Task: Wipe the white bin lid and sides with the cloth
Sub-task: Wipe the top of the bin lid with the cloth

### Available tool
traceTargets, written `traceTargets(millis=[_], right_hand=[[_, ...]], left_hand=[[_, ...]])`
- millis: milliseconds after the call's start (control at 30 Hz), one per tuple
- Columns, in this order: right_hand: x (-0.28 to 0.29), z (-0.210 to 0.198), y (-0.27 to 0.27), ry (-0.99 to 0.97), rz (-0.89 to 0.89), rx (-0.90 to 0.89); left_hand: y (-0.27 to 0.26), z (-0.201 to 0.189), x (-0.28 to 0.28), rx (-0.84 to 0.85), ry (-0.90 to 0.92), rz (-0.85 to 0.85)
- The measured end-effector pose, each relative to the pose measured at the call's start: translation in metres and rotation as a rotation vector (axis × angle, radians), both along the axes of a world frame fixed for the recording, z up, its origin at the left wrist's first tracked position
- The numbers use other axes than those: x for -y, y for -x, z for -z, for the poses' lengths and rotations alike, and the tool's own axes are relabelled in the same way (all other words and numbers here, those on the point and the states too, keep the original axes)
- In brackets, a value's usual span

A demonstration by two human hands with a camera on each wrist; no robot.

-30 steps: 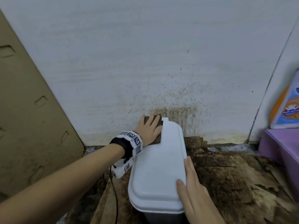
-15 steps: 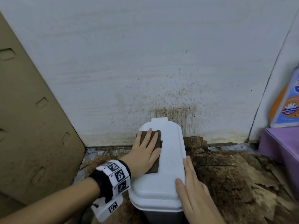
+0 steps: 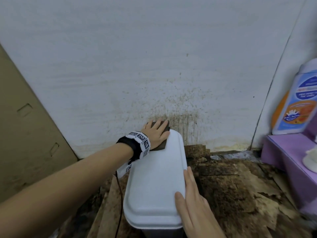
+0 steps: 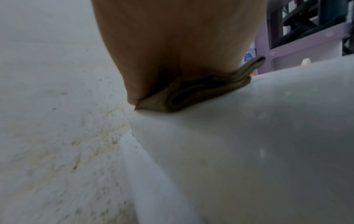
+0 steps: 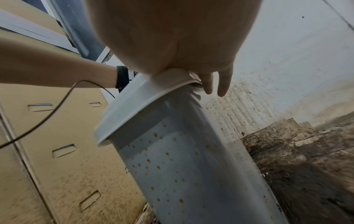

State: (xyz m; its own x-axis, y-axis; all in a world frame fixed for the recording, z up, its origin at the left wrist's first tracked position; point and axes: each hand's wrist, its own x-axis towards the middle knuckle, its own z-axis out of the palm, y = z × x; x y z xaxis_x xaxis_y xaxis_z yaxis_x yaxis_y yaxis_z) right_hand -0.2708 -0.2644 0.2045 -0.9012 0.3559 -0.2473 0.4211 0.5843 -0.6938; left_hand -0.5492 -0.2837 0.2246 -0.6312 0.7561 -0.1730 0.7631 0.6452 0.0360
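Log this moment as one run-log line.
left hand: presses brown cloth on lid's far-left corner | right hand: flat on lid's right edge | bin side: spotted

The bare left forearm point(image 3: 68, 176) wears a black wrist strap with white square-marker tiles point(image 3: 139, 143); a thin dark cable point(image 3: 118, 194) hangs below it.

1. White wall point(image 3: 154, 57) straight ahead, spattered brown low down.
2. Dark, stained, peeling floor point(image 3: 240, 186) below.
3. Brown cardboard panel point(image 3: 25, 134) with slot cut-outs, leaning at far left.
4. Purple shelf unit point(image 3: 291, 152) at far right, bearing a blue-and-orange bottle point(image 3: 295, 103).
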Motion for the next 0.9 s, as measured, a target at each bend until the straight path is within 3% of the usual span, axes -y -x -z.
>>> traceTargets(millis=[200,333,533,700,900], right_hand=[[0.001,0.0,-0.002,-0.043,-0.032,-0.019],[0.001,-0.001,-0.002,-0.066,-0.045,-0.031],[0.003,-0.001,-0.007,-0.029,-0.056,-0.058],[0.006,0.0,-0.01,-0.014,-0.044,-0.088],[0.004,0.004,-0.008,-0.021,-0.035,-0.103]], left_hand=[[-0.008,-0.004,0.005,-0.019,-0.014,0.015],[-0.02,0.003,0.02,-0.038,0.01,0.134],[-0.073,0.005,0.062,-0.005,-0.025,0.253],[-0.122,-0.01,0.095,0.13,0.071,0.248],[-0.108,0.005,0.083,0.078,0.008,0.226]])
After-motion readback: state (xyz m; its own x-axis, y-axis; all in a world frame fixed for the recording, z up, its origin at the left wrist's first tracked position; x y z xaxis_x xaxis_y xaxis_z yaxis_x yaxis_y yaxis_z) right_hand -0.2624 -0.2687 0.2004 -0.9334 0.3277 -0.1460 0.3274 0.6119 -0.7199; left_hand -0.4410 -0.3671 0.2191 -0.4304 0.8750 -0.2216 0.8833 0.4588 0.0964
